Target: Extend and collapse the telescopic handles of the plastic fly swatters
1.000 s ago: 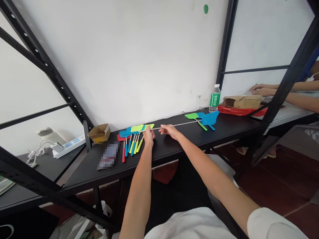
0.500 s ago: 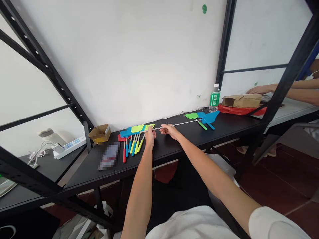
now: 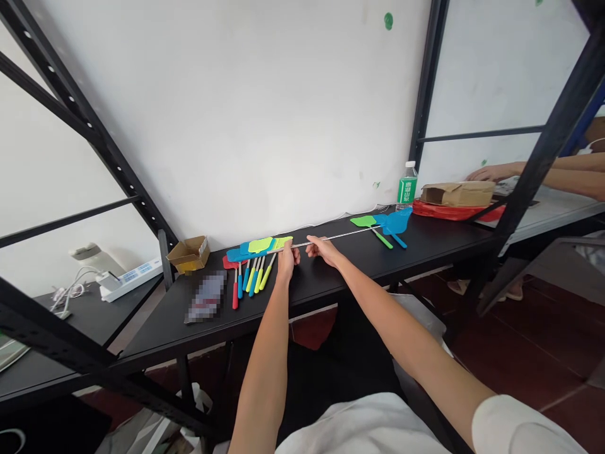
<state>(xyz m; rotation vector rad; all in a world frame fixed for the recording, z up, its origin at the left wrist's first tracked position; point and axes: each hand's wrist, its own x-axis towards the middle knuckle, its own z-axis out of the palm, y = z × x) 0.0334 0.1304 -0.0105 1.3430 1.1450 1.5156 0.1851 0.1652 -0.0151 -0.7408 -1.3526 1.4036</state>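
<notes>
A blue fly swatter [image 3: 398,222] with a long thin metal rod lies across my hands, its head out to the right. My left hand [image 3: 287,257] is closed round the left part of the rod, beside the blue handle. My right hand [image 3: 322,249] pinches the rod a short way to the right. Under and left of my left hand, several fly swatters lie in a row, with a yellow-green head [image 3: 261,244], a red handle [image 3: 235,295] and a yellow handle [image 3: 266,276] among them. A green fly swatter [image 3: 363,221] and another blue one [image 3: 399,241] lie beneath the held swatter's head.
On the black table [image 3: 312,284] are a small open cardboard box [image 3: 189,253], a blurred packet [image 3: 207,297] and a water bottle [image 3: 407,187]. A cardboard box [image 3: 457,193] rests on red plastic at right, near another person's hand [image 3: 494,172]. Black shelf posts [image 3: 543,148] flank the table.
The held swatter's head has shifted slightly left and tilted, overlapping the blue one beneath more. My right hand has moved a little right along the rod; my left hand has barely moved.
</notes>
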